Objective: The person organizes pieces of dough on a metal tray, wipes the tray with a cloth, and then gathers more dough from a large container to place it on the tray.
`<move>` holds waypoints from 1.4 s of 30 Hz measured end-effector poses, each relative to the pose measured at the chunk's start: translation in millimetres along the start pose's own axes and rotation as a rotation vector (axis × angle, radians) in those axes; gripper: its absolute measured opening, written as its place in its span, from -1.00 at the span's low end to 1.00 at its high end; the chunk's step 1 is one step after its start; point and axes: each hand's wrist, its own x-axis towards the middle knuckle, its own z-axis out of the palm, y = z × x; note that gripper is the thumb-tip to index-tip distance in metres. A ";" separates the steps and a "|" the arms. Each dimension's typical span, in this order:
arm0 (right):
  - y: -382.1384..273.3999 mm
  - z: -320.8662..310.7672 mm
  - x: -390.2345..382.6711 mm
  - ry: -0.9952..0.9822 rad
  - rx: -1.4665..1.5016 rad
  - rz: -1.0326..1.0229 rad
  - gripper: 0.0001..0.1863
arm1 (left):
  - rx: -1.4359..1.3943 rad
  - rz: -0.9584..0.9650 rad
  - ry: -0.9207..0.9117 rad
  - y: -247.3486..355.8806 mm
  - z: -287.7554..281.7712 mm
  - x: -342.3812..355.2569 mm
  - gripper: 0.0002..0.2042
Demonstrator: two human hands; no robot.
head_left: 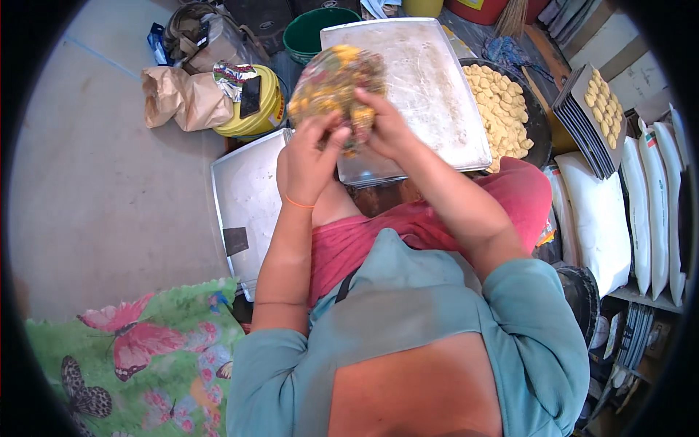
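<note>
Both hands are raised over the left side of a large metal baking tray (437, 87), which lies in front of my knees. Between them is a bunched, many-coloured patterned cloth (335, 80), yellow, red and green, somewhat blurred. My left hand (309, 153), with an orange band at the wrist, closes on the cloth's near edge. On the cloth's right side, my right hand (384, 125) grips it with bent fingers. The tray's surface is bare, with brownish marks. Right of it, a wide dark pan (539, 138) holds many pale yellow dough pieces (499, 109).
Another metal tray (255, 182) lies left of my leg. Beyond it stands a yellow bucket (273, 120) bearing a phone (250, 96) and a brown paper bag (186, 98). Stacked trays (582, 120) with dough pieces on top rest by white sacks (593, 211) at right. A green basin (309, 33) stands behind.
</note>
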 end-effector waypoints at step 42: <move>-121.2 -163.1 264.6 0.551 -2.312 -0.175 -0.21 | -0.210 -0.517 0.043 -98.0 94.6 5.7 -0.64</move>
